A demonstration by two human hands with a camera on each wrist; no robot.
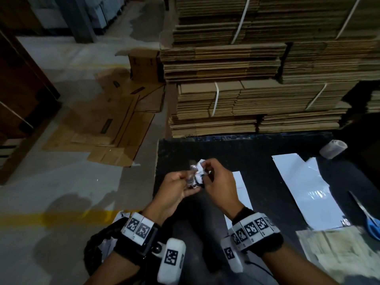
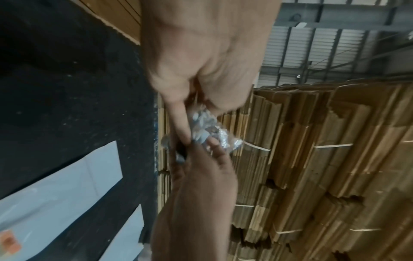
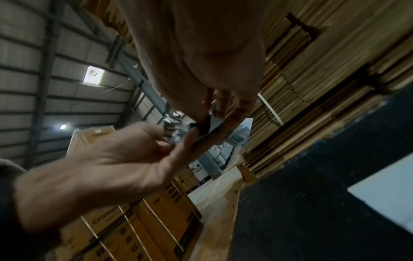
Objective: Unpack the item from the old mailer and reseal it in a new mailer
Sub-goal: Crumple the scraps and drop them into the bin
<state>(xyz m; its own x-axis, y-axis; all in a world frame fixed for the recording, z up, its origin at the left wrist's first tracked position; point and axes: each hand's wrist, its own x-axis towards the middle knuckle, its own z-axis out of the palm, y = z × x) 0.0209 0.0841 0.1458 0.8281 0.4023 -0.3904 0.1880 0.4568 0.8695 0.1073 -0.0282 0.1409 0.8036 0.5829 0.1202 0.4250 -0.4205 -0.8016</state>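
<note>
Above the black table (image 1: pixel 267 149), both hands hold a small crumpled packet (image 1: pixel 195 174) of clear plastic with white and black parts. My left hand (image 1: pixel 186 179) pinches its left side and my right hand (image 1: pixel 205 171) pinches its right side. The left wrist view shows the shiny crumpled packet (image 2: pixel 208 127) between my left fingers (image 2: pixel 178 120) and right fingertips (image 2: pixel 214 143). It is blurred in the right wrist view, where the packet (image 3: pixel 176 130) sits between both thumbs. A flat white mailer (image 1: pixel 308 188) lies to the right, and another white mailer (image 1: pixel 241 190) lies partly under my right hand.
Blue-handled scissors (image 1: pixel 368 219) lie at the table's right edge. A tape roll (image 1: pixel 333 149) sits at the far right. A tan flat wrapper (image 1: pixel 337 251) lies at the near right. Strapped cardboard stacks (image 1: pixel 246 89) stand behind the table. A dark bin (image 1: pixel 96 251) sits on the floor to the left.
</note>
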